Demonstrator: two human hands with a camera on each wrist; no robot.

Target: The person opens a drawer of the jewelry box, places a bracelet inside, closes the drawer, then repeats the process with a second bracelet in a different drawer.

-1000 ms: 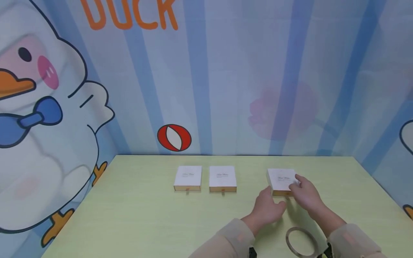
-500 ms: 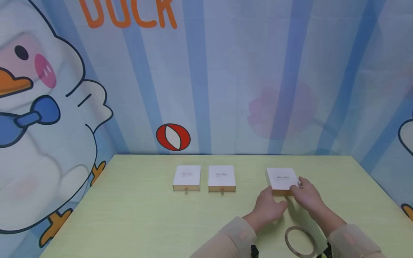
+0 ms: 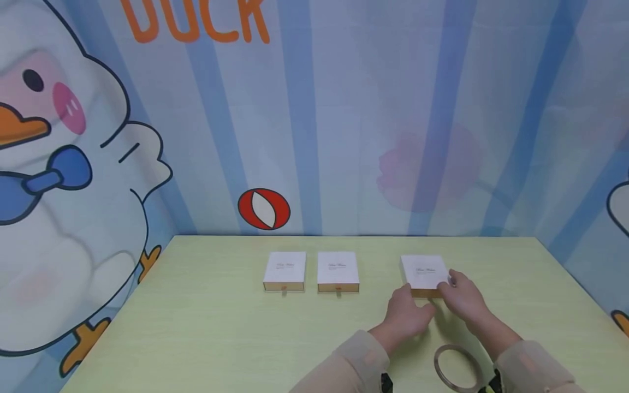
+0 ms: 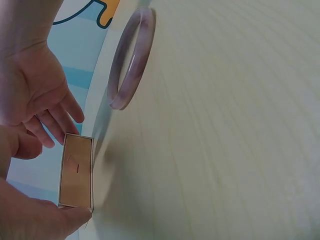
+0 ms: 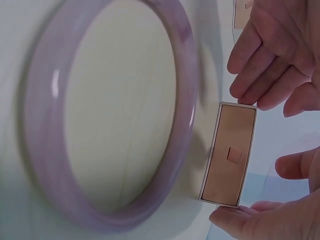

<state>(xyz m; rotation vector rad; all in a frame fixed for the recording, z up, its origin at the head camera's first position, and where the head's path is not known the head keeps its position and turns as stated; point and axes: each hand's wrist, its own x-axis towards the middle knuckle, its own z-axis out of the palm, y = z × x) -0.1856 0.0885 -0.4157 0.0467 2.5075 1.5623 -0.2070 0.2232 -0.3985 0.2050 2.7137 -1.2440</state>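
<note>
A flat white box (image 3: pixel 425 271) with small printed lettering lies on the table between my two hands. Its near end is a tan drawer front (image 5: pixel 230 155) with a small tab. My left hand (image 3: pixel 405 314) touches its left side with the fingertips, thumb held away from it. At the right side are the extended fingers of my right hand (image 3: pixel 462 297), and this thumb too stands apart from the box in the right wrist view. A pale mauve bangle (image 3: pixel 442 376) lies on the table in front of the hands; it looms large in the right wrist view.
Two similar white boxes (image 3: pixel 285 268) (image 3: pixel 338 268) sit side by side to the left, drawer tabs facing forward. Behind the pale green table (image 3: pixel 221 327) hangs a blue striped backdrop (image 3: pixel 339 109) with a cartoon duck.
The box between my hands has slid slightly left, both hands moving along with it. My right fingers have drawn back a little along its right side. The bangle stays put.
</note>
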